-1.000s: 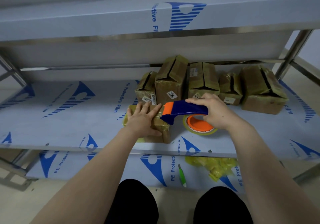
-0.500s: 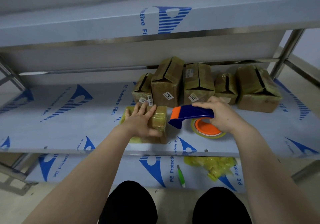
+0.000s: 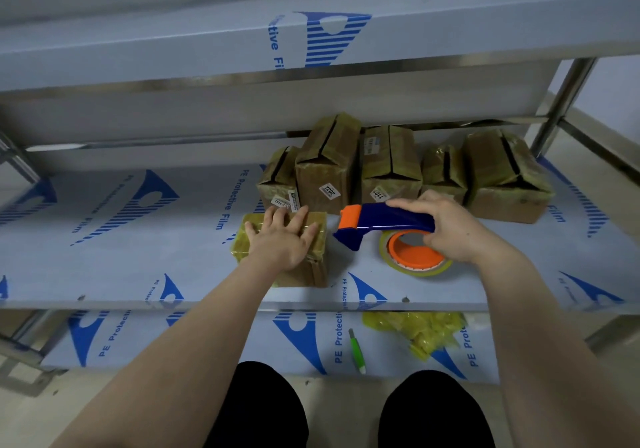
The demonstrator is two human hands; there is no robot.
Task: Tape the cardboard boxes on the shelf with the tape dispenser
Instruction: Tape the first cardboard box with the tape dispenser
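As left hand (image 3: 282,240) presses box (image 3: 304,273), right hand (image 3: 450,226) grips dispenser (image 3: 388,221) — alongside

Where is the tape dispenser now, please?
Head view, right of centre: the right hand holds the tape dispenser beside the box under the left hand.

Blue-orange tape dispenser (image 3: 384,221); brown boxes (image 3: 325,167).
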